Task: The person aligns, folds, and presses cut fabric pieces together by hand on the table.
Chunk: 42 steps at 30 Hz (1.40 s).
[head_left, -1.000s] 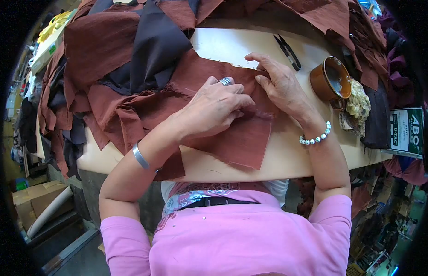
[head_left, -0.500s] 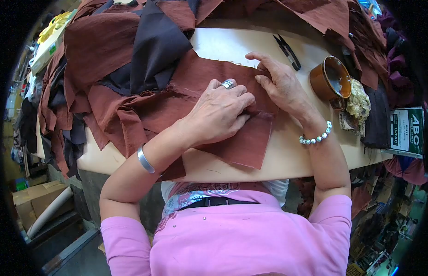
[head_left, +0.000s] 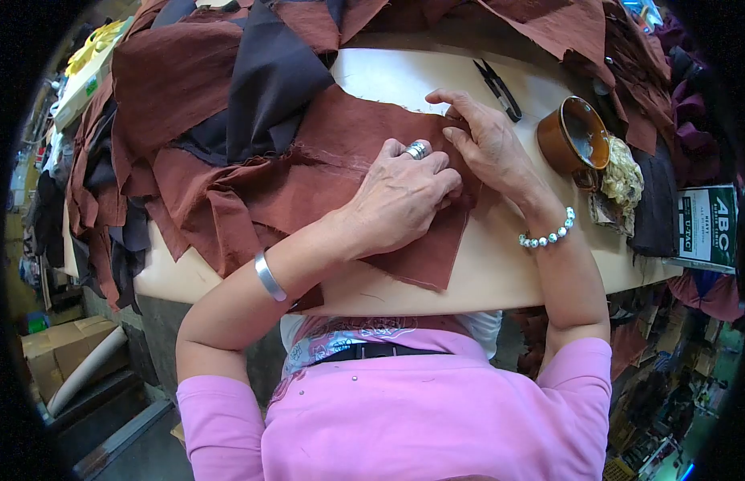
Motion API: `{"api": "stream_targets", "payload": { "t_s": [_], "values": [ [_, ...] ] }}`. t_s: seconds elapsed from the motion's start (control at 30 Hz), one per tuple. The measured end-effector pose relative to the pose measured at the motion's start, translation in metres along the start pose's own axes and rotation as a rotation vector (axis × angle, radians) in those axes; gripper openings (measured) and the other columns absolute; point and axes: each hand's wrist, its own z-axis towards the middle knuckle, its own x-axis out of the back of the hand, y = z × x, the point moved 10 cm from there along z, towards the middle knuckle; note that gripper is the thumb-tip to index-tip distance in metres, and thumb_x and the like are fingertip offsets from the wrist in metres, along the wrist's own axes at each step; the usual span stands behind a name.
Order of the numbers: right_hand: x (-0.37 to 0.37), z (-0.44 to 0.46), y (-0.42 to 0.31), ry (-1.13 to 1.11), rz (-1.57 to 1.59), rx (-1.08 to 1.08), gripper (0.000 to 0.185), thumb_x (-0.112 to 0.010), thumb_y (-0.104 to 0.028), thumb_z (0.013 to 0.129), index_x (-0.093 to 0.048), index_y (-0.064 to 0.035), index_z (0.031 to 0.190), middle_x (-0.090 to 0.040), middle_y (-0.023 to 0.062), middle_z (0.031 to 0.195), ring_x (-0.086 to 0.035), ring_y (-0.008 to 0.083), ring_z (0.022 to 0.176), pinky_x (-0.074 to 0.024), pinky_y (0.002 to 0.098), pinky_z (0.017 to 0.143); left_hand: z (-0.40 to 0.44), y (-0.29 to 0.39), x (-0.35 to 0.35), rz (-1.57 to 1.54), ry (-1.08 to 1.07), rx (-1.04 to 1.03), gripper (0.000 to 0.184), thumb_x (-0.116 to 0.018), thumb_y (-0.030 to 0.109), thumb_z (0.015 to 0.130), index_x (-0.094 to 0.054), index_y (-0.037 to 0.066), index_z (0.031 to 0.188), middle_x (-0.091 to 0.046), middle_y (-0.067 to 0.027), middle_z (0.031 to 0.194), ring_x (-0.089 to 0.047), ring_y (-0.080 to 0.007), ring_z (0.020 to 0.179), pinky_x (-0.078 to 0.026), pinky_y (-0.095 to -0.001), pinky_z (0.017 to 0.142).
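A reddish-brown piece of cloth [head_left: 332,128] with frayed edges lies on the pale tabletop. My left hand [head_left: 408,192], with silver rings, is closed over its right part; the curled fingers press on the fabric and the fingertips are hidden. At the cloth's right edge rests my right hand [head_left: 492,148], its thumb and index finger apart with a gap between them. The other fingers of that hand are tucked underneath and mostly hidden. Below my left hand, a flap of the cloth [head_left: 420,260] hangs toward the table's front edge.
Black thread snips [head_left: 498,88] lie beyond my right hand. A brown glazed mug [head_left: 558,144] stands to the right, beside a crumpled cream bundle [head_left: 623,180]. Heaped brown and dark cloth [head_left: 176,68] covers the left and back. A green-and-white packet [head_left: 709,228] sits at far right.
My left hand has slid to the right across the cloth, closer to my right hand. The lower flap has shifted slightly left and up. My right hand has barely moved.
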Motion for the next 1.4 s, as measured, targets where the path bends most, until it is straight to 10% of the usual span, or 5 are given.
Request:
{"api": "stream_targets", "payload": {
  "t_s": [1.4],
  "values": [
    [0.005, -0.001, 0.007, 0.019, -0.163, 0.043, 0.032, -0.056, 0.001, 0.080, -0.054, -0.0063, 0.111, -0.061, 0.0162, 0.104, -0.059, 0.0344, 0.094, -0.0478, 0.0411, 0.081, -0.017, -0.004, 0.036, 0.333, 0.090, -0.329, 0.008, -0.050, 0.017, 0.081, -0.053, 0.012, 0.086, -0.053, -0.0014, 0.081, -0.054, -0.0162, 0.084, -0.041, -0.0289, 0.073]
  ]
}}
